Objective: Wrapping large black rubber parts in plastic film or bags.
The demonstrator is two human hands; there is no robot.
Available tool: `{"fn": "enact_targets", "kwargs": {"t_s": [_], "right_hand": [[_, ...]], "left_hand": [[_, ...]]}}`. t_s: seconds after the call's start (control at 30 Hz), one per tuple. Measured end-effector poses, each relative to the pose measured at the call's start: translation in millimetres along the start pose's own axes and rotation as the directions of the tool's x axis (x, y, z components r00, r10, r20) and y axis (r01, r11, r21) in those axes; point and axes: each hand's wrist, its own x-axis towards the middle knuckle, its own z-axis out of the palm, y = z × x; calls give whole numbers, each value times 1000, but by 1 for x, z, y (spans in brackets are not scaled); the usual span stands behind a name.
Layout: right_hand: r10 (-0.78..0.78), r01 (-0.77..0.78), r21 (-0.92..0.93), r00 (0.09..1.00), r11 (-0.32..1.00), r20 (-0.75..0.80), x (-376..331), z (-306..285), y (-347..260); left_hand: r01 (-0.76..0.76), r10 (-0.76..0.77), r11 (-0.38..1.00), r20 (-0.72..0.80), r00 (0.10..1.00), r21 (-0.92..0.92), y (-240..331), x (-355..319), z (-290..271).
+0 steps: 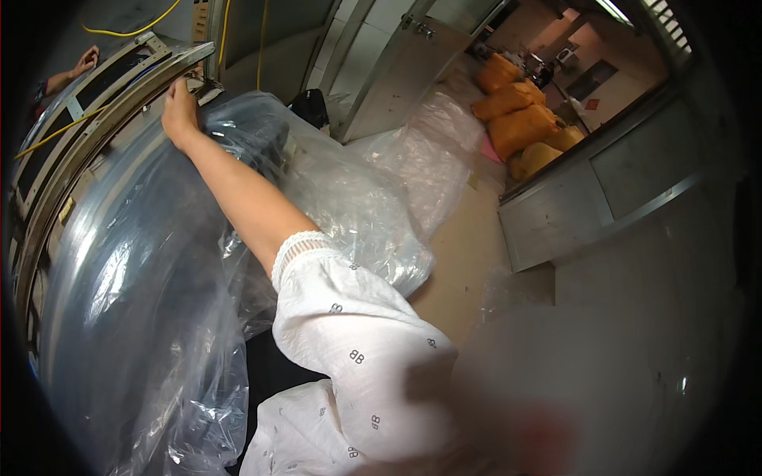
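My right arm, in a white patterned sleeve, stretches to the upper left. At its end my right hand [181,111] is closed, fingers curled together, against the long metal rail of a machine [119,99]. What the fingers hold, if anything, is hidden. Wide clear plastic film [151,230] hangs in glossy folds from the machine, just below and beside this hand. My left hand is not in view. Across the machine, at the far left, another person's hand [85,60] rests near the frame.
More crumpled clear film [429,151] spreads over the tan floor [468,230]. Stuffed orange sacks [520,119] lie beyond the doorway, with a metal door [405,63] left of it. A grey metal panel [595,190] stands at right. A yellow cable [131,33] hangs above the machine.
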Motion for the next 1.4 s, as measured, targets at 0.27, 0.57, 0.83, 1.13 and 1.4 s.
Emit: {"fn": "enact_targets", "kwargs": {"t_s": [0.27, 0.57, 0.83, 1.13, 1.4], "right_hand": [[18, 36, -210, 968, 977, 252, -13, -29, 23], [-40, 86, -128, 945, 988, 325, -4, 16, 61], [-4, 65, -320, 982, 945, 187, 6, 16, 51], [16, 19, -280, 992, 960, 124, 10, 12, 51], [-23, 25, -200, 1000, 980, 13, 6, 19, 53]], "left_hand": [[144, -44, 950, -339, 940, 276, -17, -34, -206], [135, -42, 978, -483, 874, 160, 21, -38, -331], [186, 18, 934, -560, 828, 306, -18, -13, -341], [248, -158, 967, -622, 767, 60, -44, -21, -365], [113, -6, 978, -512, 859, 178, -16, -26, -372]]}}
